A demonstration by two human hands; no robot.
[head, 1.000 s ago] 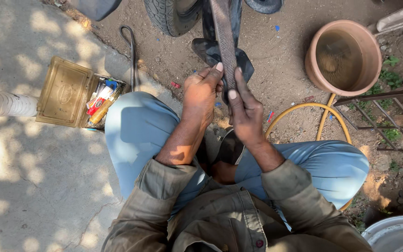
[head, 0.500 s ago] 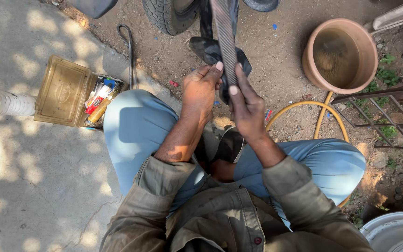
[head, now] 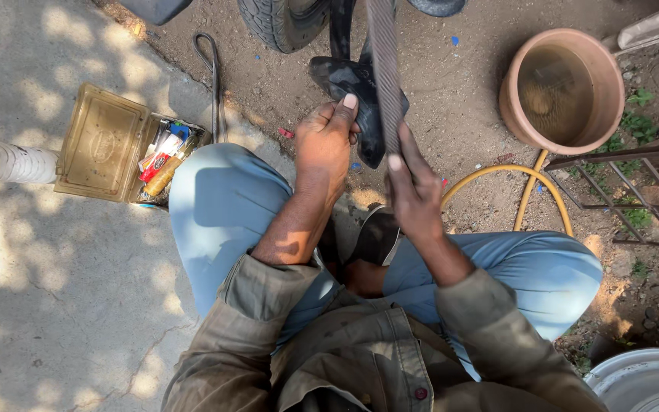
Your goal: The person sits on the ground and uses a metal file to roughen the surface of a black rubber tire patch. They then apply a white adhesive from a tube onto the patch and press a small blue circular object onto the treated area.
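Black rubber inner tube hangs bunched in front of the person's knees, pinched in the left hand, whose fingers are closed over its folded edge. Right hand is clamped on a long grey ridged metal file, thumb stretched up along its face; the file stands nearly upright and lies against the tube. Just beyond them a dark treaded tyre rests on the dirt. To the left, on the concrete, an open brass-coloured tin box shows its hinged lid lying flat, and its tray is packed with small tubes and packets in red, yellow, blue and white. A round clay pot of murky water sits on the right, a yellow hose curving beneath it.
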